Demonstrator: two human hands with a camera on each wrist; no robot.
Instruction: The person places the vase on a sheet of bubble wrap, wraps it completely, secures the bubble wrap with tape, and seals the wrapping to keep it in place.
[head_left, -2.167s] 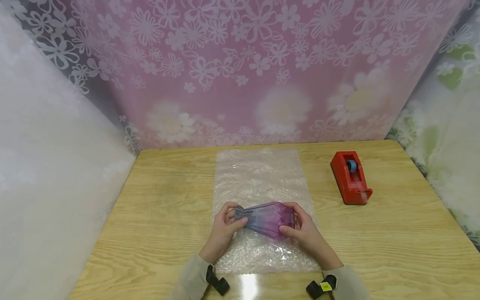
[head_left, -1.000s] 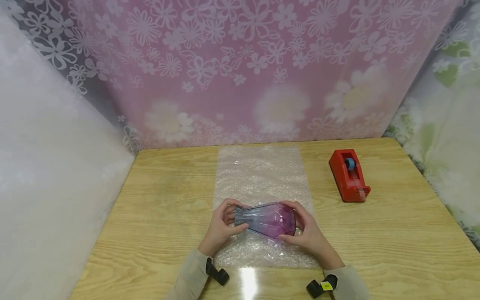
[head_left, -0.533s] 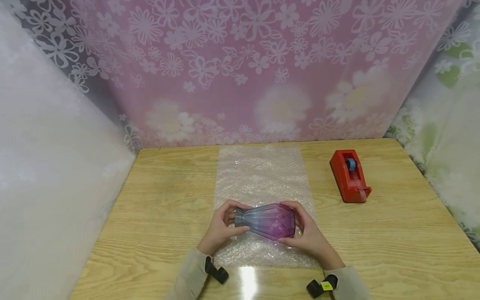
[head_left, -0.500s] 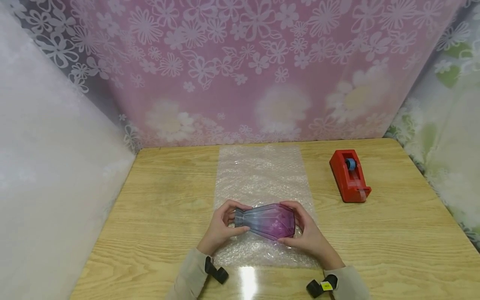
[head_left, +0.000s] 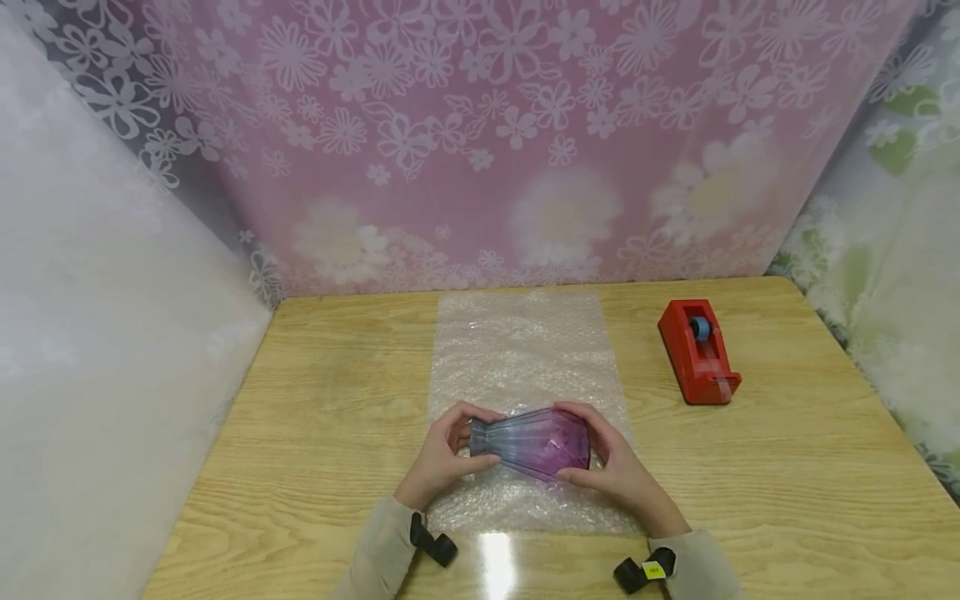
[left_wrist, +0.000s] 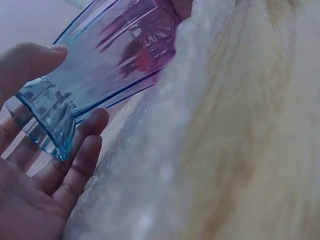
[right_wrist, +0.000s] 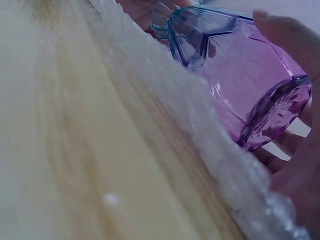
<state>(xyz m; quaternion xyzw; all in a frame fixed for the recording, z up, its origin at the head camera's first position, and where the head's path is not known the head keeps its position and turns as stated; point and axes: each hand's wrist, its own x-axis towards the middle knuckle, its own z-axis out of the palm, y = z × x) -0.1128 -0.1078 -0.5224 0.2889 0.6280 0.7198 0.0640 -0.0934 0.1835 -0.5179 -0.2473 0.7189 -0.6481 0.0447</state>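
- Between the left hand (head_left: pixel 441 457) and the right hand (head_left: pixel 618 468), we see the glass vase (head_left: pixel 532 442), its long axis running side to side, neck leftward, base rightward.
- Neither hand is nearer: the left grips the neck, the right grips the base.
- Below it we find bubble wrap (head_left: pixel 525 358) flat on the tabletop (head_left: pixel 337 400); whether they touch, we cannot tell.
- We count two hands, one vase, one sheet of wrap, one red tape dispenser (head_left: pixel 686 367).
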